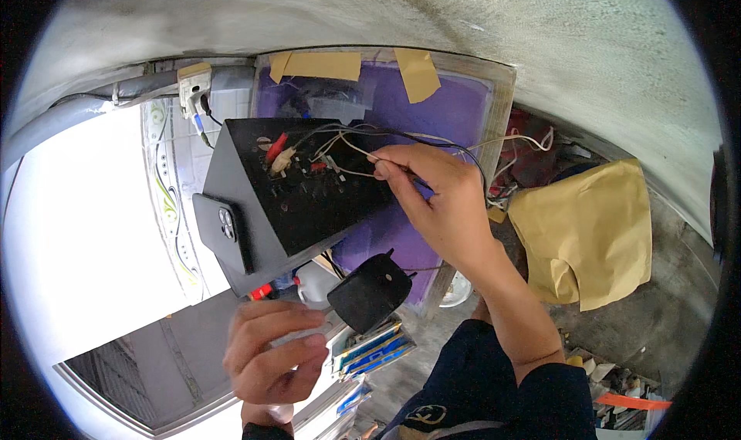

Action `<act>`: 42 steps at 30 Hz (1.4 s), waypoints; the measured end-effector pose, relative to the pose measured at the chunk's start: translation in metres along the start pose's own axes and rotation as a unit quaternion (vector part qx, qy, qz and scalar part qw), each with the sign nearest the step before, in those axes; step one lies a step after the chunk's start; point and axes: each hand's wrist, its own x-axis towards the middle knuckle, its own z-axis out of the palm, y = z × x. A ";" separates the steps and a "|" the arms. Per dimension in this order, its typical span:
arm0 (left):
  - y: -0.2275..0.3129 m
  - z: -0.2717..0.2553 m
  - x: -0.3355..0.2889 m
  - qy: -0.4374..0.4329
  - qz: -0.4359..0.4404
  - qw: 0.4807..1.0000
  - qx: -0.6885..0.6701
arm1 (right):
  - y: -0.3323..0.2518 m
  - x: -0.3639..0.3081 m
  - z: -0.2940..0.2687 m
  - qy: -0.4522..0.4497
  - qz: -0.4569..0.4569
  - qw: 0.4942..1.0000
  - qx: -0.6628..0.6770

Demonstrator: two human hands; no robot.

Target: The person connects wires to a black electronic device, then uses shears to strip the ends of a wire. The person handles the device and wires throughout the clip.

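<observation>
My right hand (pixel 432 193) pinches a thin white wire (pixel 356 150) between thumb and fingertips, over the back of a black box (pixel 309 231) that looks like a speaker. Red plugs (pixel 275 148), a cream plug (pixel 282 160) and loose wire ends crowd its socket panel. My left hand (pixel 274 355) is lower left, fingers loosely bent and apart. Just beside its fingertips is a black rounded adapter (pixel 370 292) with two prongs; whether they touch it I cannot tell. A dark phone (pixel 224 230) rests against the box's left side.
A purple wood-framed board (pixel 455 108) with tan tape stands behind the box. Brown paper (pixel 583 231) lies at right. A wall socket with a plug (pixel 194 89) sits at upper left. Below are a white jug (pixel 316 284), stacked folders (pixel 374 351) and a filled bin (pixel 625 394).
</observation>
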 end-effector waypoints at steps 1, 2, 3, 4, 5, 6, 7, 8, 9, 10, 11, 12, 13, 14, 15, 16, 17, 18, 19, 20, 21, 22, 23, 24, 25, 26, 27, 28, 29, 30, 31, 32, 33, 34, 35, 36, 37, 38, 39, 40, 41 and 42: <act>-0.003 -0.001 0.002 0.010 0.003 0.999 0.031 | 0.001 0.000 0.003 0.005 0.026 0.999 0.034; -0.005 -0.001 0.004 0.014 -0.002 0.999 0.051 | 0.002 0.001 0.004 0.002 0.058 0.996 0.065; -0.007 -0.001 0.007 0.017 0.008 0.996 0.086 | 0.003 0.002 0.005 0.002 0.057 0.994 0.092; -0.009 -0.001 0.010 0.020 0.018 0.992 0.120 | 0.004 0.005 0.005 -0.005 0.061 0.991 0.118; -0.012 -0.001 0.014 0.019 0.026 0.987 0.159 | 0.005 0.007 0.005 -0.012 0.065 0.988 0.142; -0.013 -0.005 0.020 0.013 0.036 0.981 0.192 | 0.005 0.010 0.006 -0.025 0.066 0.987 0.142; -0.015 -0.007 0.028 0.012 0.037 0.971 0.237 | 0.006 0.014 0.006 -0.037 0.065 0.987 0.139; -0.018 -0.010 0.038 0.015 0.041 0.959 0.279 | 0.006 0.017 0.008 -0.045 0.062 0.987 0.141; -0.023 -0.013 0.049 0.014 0.048 0.941 0.335 | 0.006 0.019 0.009 -0.059 0.058 0.990 0.116; -0.032 -0.019 0.065 0.022 0.032 0.953 0.301 | 0.006 0.021 0.011 -0.068 0.051 0.992 0.094; -0.043 -0.025 0.083 0.027 0.024 0.958 0.283 | 0.006 0.022 0.012 -0.076 0.043 0.994 0.072; -0.055 -0.029 0.103 -0.001 0.013 0.970 0.244 | 0.007 0.023 0.014 -0.072 0.027 0.996 0.053; -0.067 -0.033 0.123 -0.024 0.004 0.979 0.204 | 0.008 0.024 0.016 -0.065 0.008 0.997 0.035; -0.075 -0.037 0.140 -0.097 0.012 0.973 0.208 | 0.010 0.024 0.017 -0.058 -0.012 0.998 0.015; -0.080 -0.038 0.151 -0.159 0.007 0.971 0.181 | 0.011 0.024 0.019 -0.062 -0.009 0.998 0.015; -0.088 -0.037 0.162 -0.202 -0.014 0.968 0.149 | 0.013 0.024 0.021 -0.064 -0.008 0.998 0.015; -0.094 -0.035 0.170 -0.244 -0.034 0.960 0.130 | 0.015 0.024 0.023 -0.067 -0.002 0.998 0.015; -0.096 -0.034 0.175 -0.267 -0.060 0.957 0.095 | 0.016 0.024 0.026 -0.049 -0.008 0.999 0.017; -0.098 -0.032 0.178 -0.290 -0.086 0.950 0.074 | 0.017 0.024 0.031 -0.031 -0.008 0.999 0.018; -0.100 -0.030 0.181 -0.312 -0.111 0.942 0.052 | 0.018 0.024 0.033 -0.019 -0.005 1.000 0.018; -0.103 -0.028 0.183 -0.315 -0.127 0.940 0.027 | 0.018 0.024 0.035 -0.011 -0.005 1.000 0.020; -0.106 -0.025 0.185 -0.316 -0.144 0.938 0.000 | 0.019 0.023 0.036 -0.010 -0.004 1.000 0.021; -0.110 -0.023 0.186 -0.316 -0.156 0.935 -0.025 | 0.019 0.021 0.036 -0.010 -0.001 1.000 0.022; -0.115 -0.021 0.190 -0.327 -0.112 0.938 -0.010 | 0.020 0.020 0.037 -0.008 0.000 1.000 0.026; -0.120 -0.019 0.194 -0.335 -0.063 0.940 0.007 | 0.020 0.020 0.037 -0.007 0.000 0.999 0.031; -0.125 -0.019 0.200 -0.341 -0.014 0.940 0.024 | 0.022 0.019 0.038 -0.005 0.000 0.999 0.036; -0.129 -0.018 0.205 -0.360 -0.027 0.932 0.027 | 0.023 0.019 0.038 -0.001 -0.005 0.999 0.039; -0.131 -0.017 0.211 -0.379 -0.041 0.924 0.030 | 0.025 0.018 0.037 0.003 -0.009 0.999 0.043; -0.132 -0.015 0.217 -0.398 -0.055 0.915 0.033 | 0.026 0.017 0.037 0.006 -0.012 0.999 0.046; -0.131 -0.015 0.227 -0.463 -0.122 0.877 0.042 | 0.027 0.016 0.037 0.015 -0.038 0.998 0.052; -0.130 -0.011 0.233 -0.496 -0.131 0.857 0.054 | 0.029 0.014 0.036 0.025 -0.064 0.996 0.057; -0.129 -0.005 0.239 -0.523 -0.157 0.834 0.076 | 0.030 0.012 0.035 0.030 -0.080 0.995 0.058; -0.126 -0.001 0.243 -0.545 -0.186 0.812 0.093 | 0.029 0.010 0.034 0.026 -0.092 0.994 0.061; -0.124 0.006 0.243 -0.534 -0.125 0.824 0.144 | 0.028 0.006 0.033 0.017 -0.093 0.994 0.059; -0.121 0.010 0.247 -0.558 -0.146 0.795 0.186 | 0.027 0.004 0.032 0.016 -0.106 0.992 0.059; -0.119 0.017 0.250 -0.582 -0.166 0.763 0.228 | 0.027 0.004 0.032 0.022 -0.104 0.992 0.063; -0.118 0.021 0.251 -0.603 -0.186 0.728 0.269 | 0.027 0.004 0.033 0.010 -0.077 0.995 0.058; -0.117 0.025 0.251 -0.608 -0.202 0.731 0.234 | 0.026 0.005 0.033 0.008 -0.061 0.996 0.057; -0.116 0.026 0.252 -0.608 -0.213 0.721 0.255 | 0.026 0.007 0.034 0.010 -0.046 0.997 0.053; -0.116 0.028 0.252 -0.608 -0.213 0.719 0.259 | 0.026 0.009 0.036 0.001 -0.047 0.998 0.047; -0.116 0.029 0.252 -0.608 -0.208 0.724 0.253 | 0.025 0.012 0.037 -0.002 -0.049 0.998 0.032; -0.116 0.030 0.252 -0.604 -0.218 0.725 0.248 | 0.024 0.014 0.039 -0.003 -0.048 0.999 0.016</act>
